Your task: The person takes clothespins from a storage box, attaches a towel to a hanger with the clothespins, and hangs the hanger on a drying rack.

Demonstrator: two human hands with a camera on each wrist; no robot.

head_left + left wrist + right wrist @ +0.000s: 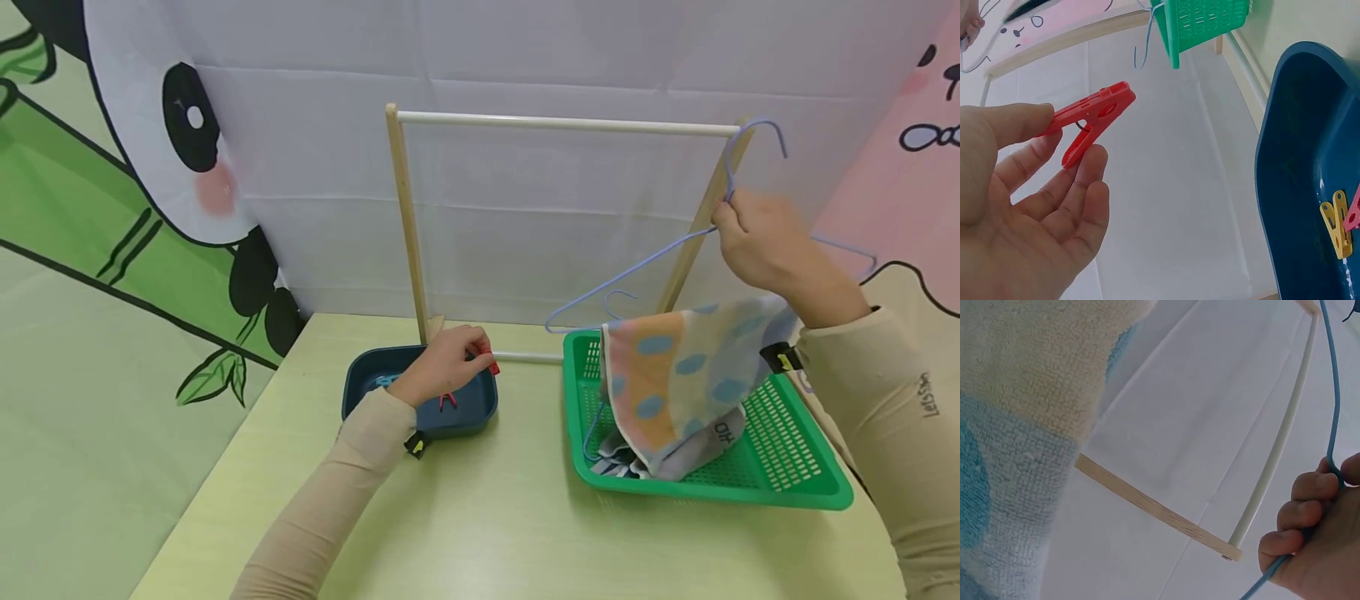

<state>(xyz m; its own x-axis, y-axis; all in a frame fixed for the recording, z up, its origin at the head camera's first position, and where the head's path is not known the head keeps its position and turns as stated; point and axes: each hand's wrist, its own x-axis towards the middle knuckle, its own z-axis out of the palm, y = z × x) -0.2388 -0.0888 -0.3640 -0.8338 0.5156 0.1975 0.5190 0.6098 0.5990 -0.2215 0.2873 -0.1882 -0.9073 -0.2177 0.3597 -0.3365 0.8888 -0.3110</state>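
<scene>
My left hand (pixel 448 363) pinches a red clothespin (pixel 1094 115) between thumb and fingers, above the dark blue bin (pixel 457 422). In the left wrist view, yellow (pixel 1337 225) and pink clothespins lie inside that bin. Up at the right, my right hand (pixel 776 246) grips a blue wire hanger (pixel 637 268) just below its hook. A towel (pixel 678 367) with orange, cream and blue patches hangs from the hanger over the green basket (pixel 780 497). Its terry surface (pixel 1029 375) fills the left of the right wrist view.
A drying rack with wooden posts (pixel 407 225) and a white top bar (pixel 562 123) stands at the back of the table (pixel 480 533). Grey socks (pixel 705 446) and another hanger hook (pixel 617 302) show in the green basket. A printed cloth (pixel 315 150) hangs behind.
</scene>
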